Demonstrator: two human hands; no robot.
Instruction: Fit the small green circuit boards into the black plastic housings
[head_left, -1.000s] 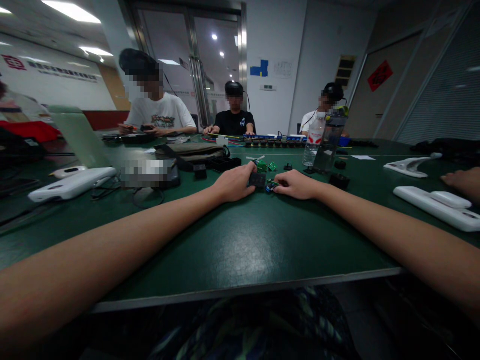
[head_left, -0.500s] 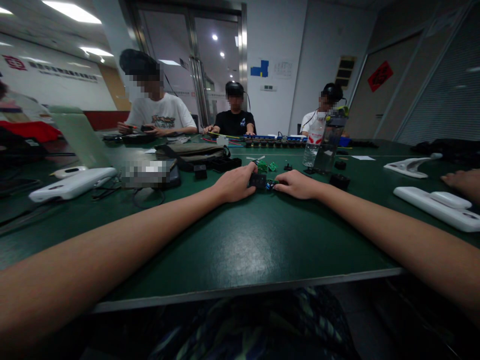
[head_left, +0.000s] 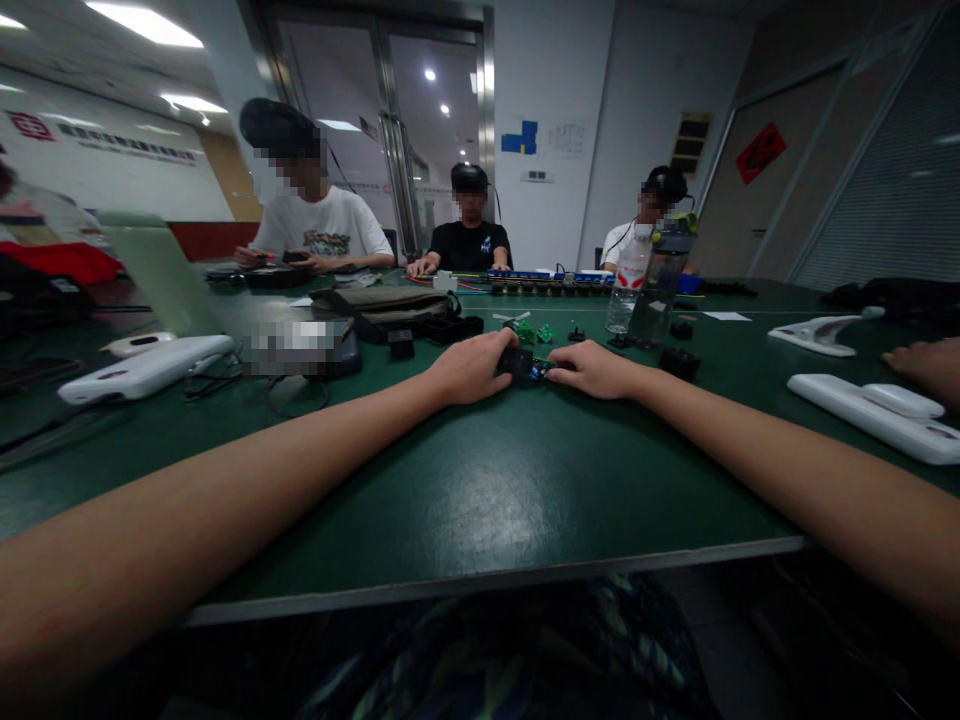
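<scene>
My left hand [head_left: 474, 368] is closed around a small black box-like housing [head_left: 517, 361], gripping it by its left side just above the table. Fingers of my right hand [head_left: 592, 369] pinch a small circuit board [head_left: 541, 370] with green and blue parts, at the housing's right side. Whether the board sits inside the housing or only touches it, I cannot tell. Just beyond my hands lie several green pieces [head_left: 534, 332], and a small black part [head_left: 576, 333] stands to their right.
The green table [head_left: 480, 500] carries a black block [head_left: 400, 344], a grey bag [head_left: 390, 305] and a white device [head_left: 146, 368] on the left. Bottles [head_left: 660, 285] and another black block [head_left: 679, 363] stand right. A white long device [head_left: 870, 415] lies far right. Several people sit around.
My hands and the parts in them stay almost where they were. Across the table, the middle person's hand has shifted slightly, and the wires by it have moved.
</scene>
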